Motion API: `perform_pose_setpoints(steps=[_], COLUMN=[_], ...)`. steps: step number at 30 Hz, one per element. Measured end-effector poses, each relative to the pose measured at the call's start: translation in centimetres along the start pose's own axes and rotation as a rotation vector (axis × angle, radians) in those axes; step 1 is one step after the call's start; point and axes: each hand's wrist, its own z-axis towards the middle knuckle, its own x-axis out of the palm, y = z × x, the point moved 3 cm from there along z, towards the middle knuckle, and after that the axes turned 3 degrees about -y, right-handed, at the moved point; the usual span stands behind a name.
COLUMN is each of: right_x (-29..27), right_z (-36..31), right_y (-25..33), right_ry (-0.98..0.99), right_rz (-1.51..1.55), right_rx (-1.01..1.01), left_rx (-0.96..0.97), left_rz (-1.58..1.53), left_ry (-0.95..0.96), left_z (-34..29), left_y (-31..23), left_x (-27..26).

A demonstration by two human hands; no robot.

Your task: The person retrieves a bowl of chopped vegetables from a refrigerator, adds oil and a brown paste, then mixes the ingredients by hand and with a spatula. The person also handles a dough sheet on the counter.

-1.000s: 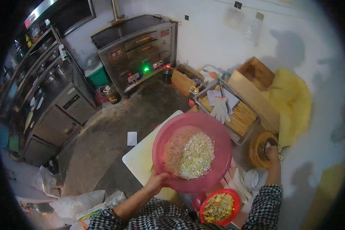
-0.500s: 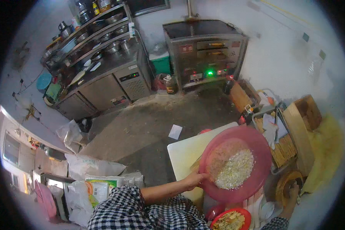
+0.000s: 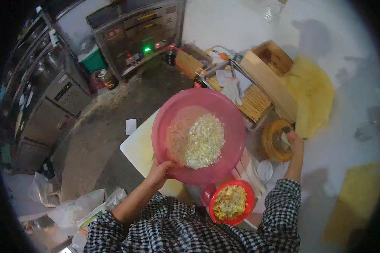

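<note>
My left hand (image 3: 159,173) is closed on the near-left rim of a wide pink plastic basin (image 3: 236,126). Inside the basin lie finely chopped white-and-pale-green bits (image 3: 207,141) next to a pinkish-brown minced mass (image 3: 176,135). My right hand (image 3: 297,142) is at the right edge of a round, brown-rimmed wooden-looking thing (image 3: 268,141). Its fingers are curled near a flat pale piece (image 3: 285,141), perhaps a blade; what they hold is unclear. Below the basin stands a red bowl (image 3: 251,201) of yellow chopped food with pale bits on top.
Beneath the basin is a white board (image 3: 135,141). Beyond it, a metal tray (image 3: 253,124) holds thin sticks and a white glove (image 3: 231,87), beside a wooden box (image 3: 268,80) and yellow cloth (image 3: 314,99). White sacks (image 3: 78,206) lie lower left; a metal appliance (image 3: 135,38) stands at the back.
The view has turned to the right, so the surroundings appear further left. My left hand still grips the basin. My right hand remains by the round brown thing and shows more fully.
</note>
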Motion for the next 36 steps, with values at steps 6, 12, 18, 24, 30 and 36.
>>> perform_pose_setpoints(steps=[6,12,18,24,30,36], right_x=[12.0,27.6,32.1,32.1,32.1,30.6], right_z=[-14.0,-27.9,-27.5,-27.7,-27.4,-28.2], right_y=[9.2,6.1,4.5,5.5,5.7,4.8], right_ry=[0.36,0.86,0.883,1.094,1.043,1.018], right_rz=[0.039,-0.405,-0.45,-0.718,-0.743,-0.582], right_rx=[-0.295,-0.036,-0.2,-0.655,-0.707,-0.465], left_rx=[0.013,-0.043,-0.037,0.006,-0.043,-0.045], left_rz=[-0.071,-0.054,-0.094,-0.14,-0.091,-0.117], left_ry=[0.054,0.112,0.034,-0.044,-0.024,-0.009], left_z=[-0.2,-0.7,-1.2,-1.9,-1.7,-1.6], left_y=[-1.2,-1.6,-1.3,-1.2,-1.7,-1.3], left_x=[0.5,-0.3,0.2,1.5,1.8,1.2])
